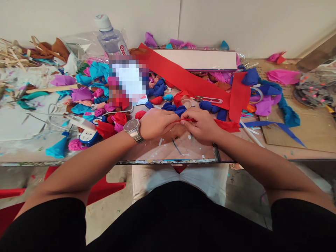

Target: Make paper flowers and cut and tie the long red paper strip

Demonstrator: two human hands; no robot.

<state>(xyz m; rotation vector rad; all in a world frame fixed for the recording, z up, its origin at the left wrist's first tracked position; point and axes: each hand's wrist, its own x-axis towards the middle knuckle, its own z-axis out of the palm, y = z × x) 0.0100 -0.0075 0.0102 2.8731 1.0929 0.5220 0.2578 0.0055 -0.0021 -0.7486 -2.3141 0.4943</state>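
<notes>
Just above the front part of the table, my left hand and my right hand meet with their fingertips together. Both are closed, pinching a narrow, gathered piece of red crepe paper. Its loose end trails out to the right, beyond my right hand. A silver watch is on my left wrist. Behind my hands lie a pair of thread snips with a pale pink handle and several dark blue crumpled paper pieces. A wide red crepe strip runs diagonally across the pile and folds down at the right.
A clear bottle stands at the back left, near a blurred phone. A white charger on a blue adapter, green-handled pliers and wood slivers lie left. On the right are a tape roll and cardboard.
</notes>
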